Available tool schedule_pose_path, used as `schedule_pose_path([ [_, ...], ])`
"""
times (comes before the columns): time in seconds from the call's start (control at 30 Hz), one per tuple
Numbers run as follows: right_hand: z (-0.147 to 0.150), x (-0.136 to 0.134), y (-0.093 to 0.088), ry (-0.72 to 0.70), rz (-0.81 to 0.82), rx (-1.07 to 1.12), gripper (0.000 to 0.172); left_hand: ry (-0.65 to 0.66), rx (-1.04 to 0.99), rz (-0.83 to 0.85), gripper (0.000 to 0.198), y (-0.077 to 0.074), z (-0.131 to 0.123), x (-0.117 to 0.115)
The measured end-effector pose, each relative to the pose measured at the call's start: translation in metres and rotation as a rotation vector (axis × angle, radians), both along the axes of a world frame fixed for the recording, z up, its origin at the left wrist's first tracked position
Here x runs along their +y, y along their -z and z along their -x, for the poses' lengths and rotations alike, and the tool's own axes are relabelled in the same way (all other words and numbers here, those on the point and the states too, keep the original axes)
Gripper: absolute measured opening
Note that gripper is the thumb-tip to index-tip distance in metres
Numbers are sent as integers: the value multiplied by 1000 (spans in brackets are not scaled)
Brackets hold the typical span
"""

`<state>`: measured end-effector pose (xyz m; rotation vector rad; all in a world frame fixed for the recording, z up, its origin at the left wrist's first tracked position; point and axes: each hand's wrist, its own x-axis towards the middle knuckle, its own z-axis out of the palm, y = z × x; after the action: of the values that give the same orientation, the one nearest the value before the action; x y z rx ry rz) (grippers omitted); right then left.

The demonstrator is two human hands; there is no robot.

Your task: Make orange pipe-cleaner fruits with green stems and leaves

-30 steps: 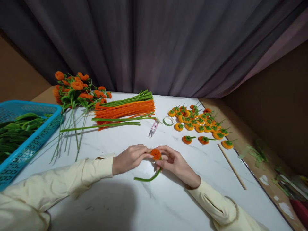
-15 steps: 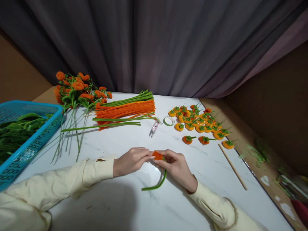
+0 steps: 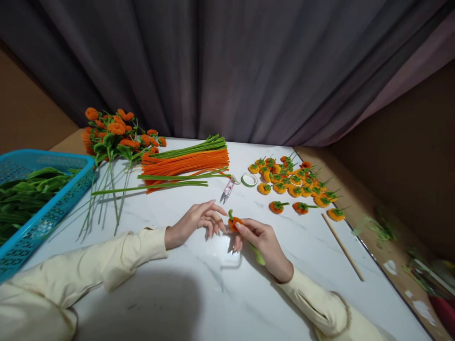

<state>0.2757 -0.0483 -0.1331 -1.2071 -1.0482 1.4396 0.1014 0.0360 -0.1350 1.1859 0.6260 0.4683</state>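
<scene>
Between the thumb and fingers of my right hand (image 3: 261, 241) is a small orange pipe-cleaner flower (image 3: 233, 223). A green pipe cleaner (image 3: 259, 255) runs with it, one short end poking up at the top and the longer end hanging below the hand. My left hand (image 3: 199, 220) hovers just left of the flower, fingers loosely spread and holding nothing. Beyond the hands lie pink-handled thread snips (image 3: 227, 190) and a roll of green tape (image 3: 249, 179).
Orange pipe cleaners (image 3: 188, 163) and green ones (image 3: 199, 148) lie at the back. Finished flower heads (image 3: 295, 182) cluster on the right near a wooden stick (image 3: 343, 247). At left are a blue basket (image 3: 67, 189) of green leaves and an orange flower bunch (image 3: 115, 128).
My left hand has let go of the flower and moved a little left, its fingers opening. In my right hand the flower has turned, and the green pipe cleaner has swung round with it.
</scene>
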Motion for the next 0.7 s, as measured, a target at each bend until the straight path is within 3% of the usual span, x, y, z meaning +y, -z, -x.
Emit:
schedule_pose_path([
  [0.07, 1, 1, 0, 0, 19, 85, 30, 41, -7, -83, 41, -1, 0, -2],
  [0.2, 4, 2, 2, -100, 54, 175, 33, 99, 90, -486, 23, -9, -2, -14],
  [0.27, 5, 2, 5, -153, 70, 192, 37, 95, 99, -569, 20, -11, -3, -18],
  [0.33, 4, 3, 8, -175, 103, 186, 41, 75, 78, -534, 20, -11, -4, -18],
  [0.47, -4, 4, 6, -217, 191, 50, 56, 46, 55, -259, 25, -6, -5, -12],
  [0.6, -22, 9, -16, 0, 82, -151, 54, 105, 110, -73, 30, -4, -2, -8],
  [0.7, -37, 20, -38, 17, -5, -232, 52, 144, 145, -77, 33, -6, -1, -11],
])
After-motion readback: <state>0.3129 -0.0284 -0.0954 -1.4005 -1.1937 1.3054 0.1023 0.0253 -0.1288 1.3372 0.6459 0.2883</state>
